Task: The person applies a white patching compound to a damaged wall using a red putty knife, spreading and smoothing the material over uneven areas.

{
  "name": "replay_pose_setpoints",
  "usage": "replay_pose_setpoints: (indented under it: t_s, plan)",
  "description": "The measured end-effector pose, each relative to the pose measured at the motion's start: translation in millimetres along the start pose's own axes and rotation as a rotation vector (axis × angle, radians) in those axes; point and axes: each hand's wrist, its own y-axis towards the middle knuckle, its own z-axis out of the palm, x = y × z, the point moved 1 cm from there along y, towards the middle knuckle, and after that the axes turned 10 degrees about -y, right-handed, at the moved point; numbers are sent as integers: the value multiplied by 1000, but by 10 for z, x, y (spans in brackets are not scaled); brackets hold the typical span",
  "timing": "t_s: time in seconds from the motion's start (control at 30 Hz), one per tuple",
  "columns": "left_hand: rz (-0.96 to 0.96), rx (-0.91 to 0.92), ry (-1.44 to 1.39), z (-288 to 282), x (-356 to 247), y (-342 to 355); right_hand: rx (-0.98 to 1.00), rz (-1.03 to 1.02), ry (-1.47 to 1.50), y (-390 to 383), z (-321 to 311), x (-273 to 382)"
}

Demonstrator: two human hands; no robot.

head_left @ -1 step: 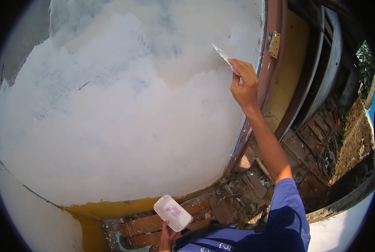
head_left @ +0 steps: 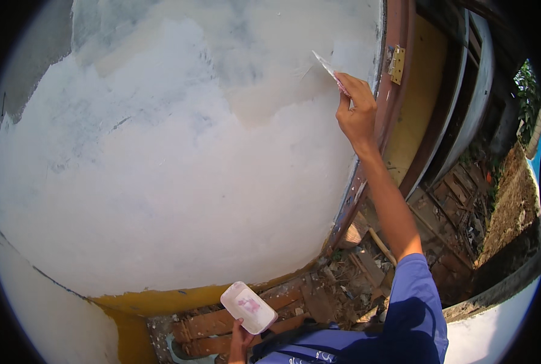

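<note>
A plastered wall (head_left: pixel 179 200), patchy white and grey, spreads left of the reddish-brown door frame (head_left: pixel 399 24), which bears a brass-coloured butt hinge (head_left: pixel 397 65). Just left of the frame, the right hand (head_left: pixel 357 112) pinches a thin, pink-smeared putty scraper (head_left: pixel 324 63) between thumb and fingers; whether its tip touches the wall cannot be told. Well below and left of the frame, the left hand (head_left: pixel 240 336) grips the rim of a white rounded-corner tray (head_left: pixel 260 322) holding pinkish-white paste (head_left: pixel 248 303). Rubble (head_left: pixel 358 279) lies near the frame's foot.

wall (head_left: pixel 161 200) patchy wht/gry | ylw strip (head_left: pixel 167 301) at base | brn frame (head_left: pixel 399 24) w/ brass hinge (head_left: pixel 396 65) | flr debris (head_left: pixel 367 267)
</note>
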Motion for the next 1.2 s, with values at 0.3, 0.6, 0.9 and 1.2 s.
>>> replay_pose_setpoints:
  t_s: [0.3, 0.6, 0.9, 1.2]
  plan:
    - [26, 10, -8, 19, -28, -101, 353, -223, 20, -972, -54, 243]
    - [7, 15, -25, 128, -58, -61, -73, -84, -367, -24, 214, -219]
    - [11, 65, 11, 291, -7, -1, 34, 113, -38, -452, -182, -234]
    - [-20, 51, -7, 151, 31, -37, 26, -111, -145, -67, 63, -408]
